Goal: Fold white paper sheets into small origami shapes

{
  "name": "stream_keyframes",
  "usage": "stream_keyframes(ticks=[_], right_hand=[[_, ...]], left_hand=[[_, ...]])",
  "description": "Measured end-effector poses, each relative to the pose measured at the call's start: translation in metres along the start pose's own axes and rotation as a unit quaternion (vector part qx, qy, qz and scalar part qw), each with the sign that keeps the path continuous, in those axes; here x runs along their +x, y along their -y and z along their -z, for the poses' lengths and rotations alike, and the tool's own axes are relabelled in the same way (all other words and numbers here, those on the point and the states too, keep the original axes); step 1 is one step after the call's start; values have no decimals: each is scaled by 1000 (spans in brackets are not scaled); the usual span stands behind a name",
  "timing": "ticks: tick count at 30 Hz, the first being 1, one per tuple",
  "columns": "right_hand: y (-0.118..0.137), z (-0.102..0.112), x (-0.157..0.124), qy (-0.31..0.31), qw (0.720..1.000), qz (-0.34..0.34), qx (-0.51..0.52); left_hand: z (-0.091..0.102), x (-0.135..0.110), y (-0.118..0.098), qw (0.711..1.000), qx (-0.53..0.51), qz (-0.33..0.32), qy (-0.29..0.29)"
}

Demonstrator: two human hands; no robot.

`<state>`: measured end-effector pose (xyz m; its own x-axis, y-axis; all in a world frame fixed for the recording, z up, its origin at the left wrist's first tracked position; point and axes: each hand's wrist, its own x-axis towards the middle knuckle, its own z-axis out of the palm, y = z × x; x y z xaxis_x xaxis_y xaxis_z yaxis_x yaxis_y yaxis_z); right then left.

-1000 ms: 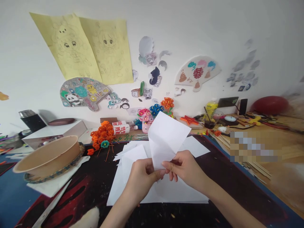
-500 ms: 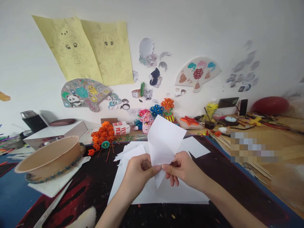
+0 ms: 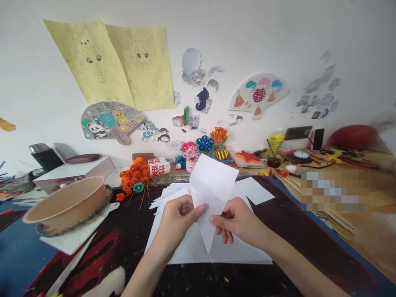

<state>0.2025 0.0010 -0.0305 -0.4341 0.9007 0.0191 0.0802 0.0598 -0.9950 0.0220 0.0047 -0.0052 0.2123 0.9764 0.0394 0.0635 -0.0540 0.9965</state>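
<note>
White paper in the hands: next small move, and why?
Probably slide the right hand down toward the lower tip of the white paper and pinch there, with the left hand holding its side: both thumbs press the curled sheet higher up, and the narrow tip hangs free below them.

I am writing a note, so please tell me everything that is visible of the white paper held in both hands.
The paper is plain white and looks thin, with no print visible. It is curled into a loose cone shape, pointed tip downward, broad cornered end upward. The left hand has its thumb on the left side; the right hand pinches the right edge. It is held over other white sheets.
</note>
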Motion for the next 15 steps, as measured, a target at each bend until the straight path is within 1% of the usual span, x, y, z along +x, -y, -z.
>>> stream_keyframes(ticks=[3, 6, 11, 15], right_hand=[[-4, -4, 2, 20, 1000, -9, 9], [-6, -7, 3, 33, 999, -9, 11], [-11, -11, 3, 41, 999, -15, 22], [-14, -13, 4, 47, 999, -18, 20]], left_hand=[[5, 2, 3, 1000, -6, 3, -17], [10, 4, 5, 1000, 11, 0, -23], [15, 7, 5, 995, 30, -54, -73], [21, 7, 2, 991, 67, -94, -71]])
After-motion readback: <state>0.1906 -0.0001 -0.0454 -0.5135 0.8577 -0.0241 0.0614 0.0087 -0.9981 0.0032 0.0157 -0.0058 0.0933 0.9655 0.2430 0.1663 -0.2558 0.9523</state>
